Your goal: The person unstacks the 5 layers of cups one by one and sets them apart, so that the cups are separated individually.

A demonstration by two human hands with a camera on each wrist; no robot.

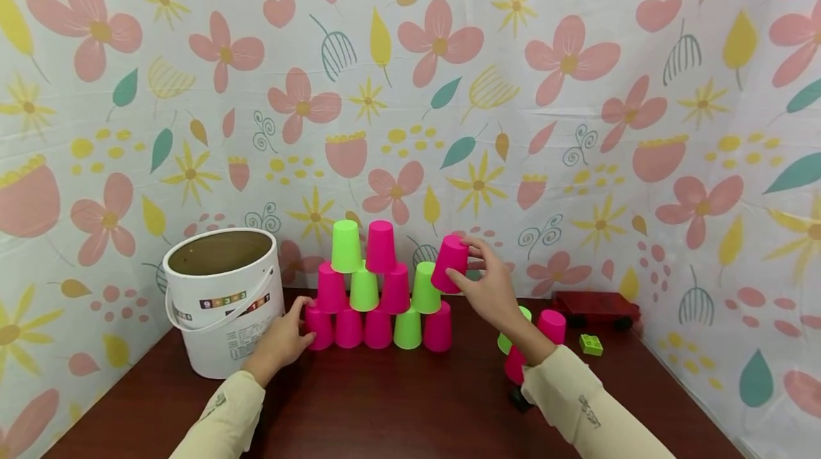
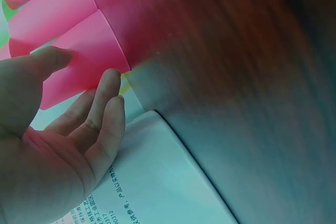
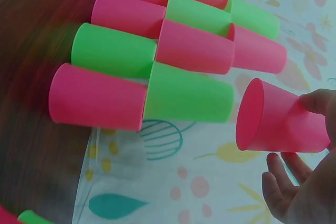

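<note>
Pink and green cups stand mouth down in a stepped stack [image 1: 378, 329], with a green cup [image 1: 347, 246] and a pink cup [image 1: 381, 246] side by side on top. My right hand [image 1: 490, 288] pinches another pink cup [image 3: 283, 119] between thumb and fingers. That cup hangs slightly tilted in the air, right of the top pair and just above the end green cup [image 3: 189, 93] of the middle row. At the stack's lower left, my left hand [image 1: 282, 341] touches the end pink cup [image 2: 86, 59], its thumb on the side and its other fingers loosely bent.
A white bucket [image 1: 221, 316] with a handle stands at the left, close beside my left hand. Several more pink and green cups [image 1: 551, 326] lie partly hidden behind my right forearm. Further right are a green toy block [image 1: 591, 344] and a red toy vehicle [image 1: 596, 308].
</note>
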